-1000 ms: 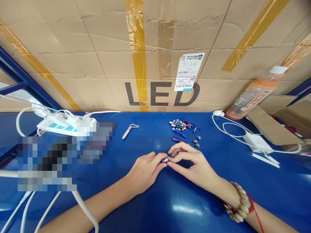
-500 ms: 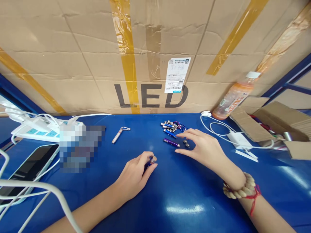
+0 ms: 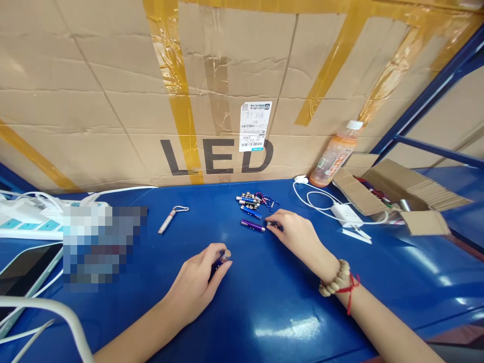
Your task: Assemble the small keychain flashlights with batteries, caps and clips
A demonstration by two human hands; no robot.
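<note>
My left hand (image 3: 200, 277) is closed round a small dark-blue penlight-like tube (image 3: 217, 264), its round metal end showing between thumb and forefinger. Over to the right, my right hand (image 3: 295, 232) pinches a small dark metal piece (image 3: 273, 225) at the table surface; the fingertips partly hide it. Just left of those fingertips lies a purple tube (image 3: 252, 225) with a silver end. Behind it are a blue tube (image 3: 251, 212) and a pile of small tubes and round metal cells (image 3: 248, 200). A silver tube with a clip (image 3: 167, 222) lies apart, farther left.
A large carton marked LED (image 3: 215, 116) stands along the back of the blue table (image 3: 242, 312). At right are an orange drink bottle (image 3: 335, 156), a white charger with cable (image 3: 347, 215) and an open cardboard box (image 3: 423, 222). A phone (image 3: 30, 272) and power strip (image 3: 49, 227) occupy the left.
My right hand has lowered onto the small metal piece and its fingers have closed in. My left hand still holds the dark-blue tube. The view has shifted to the right.
</note>
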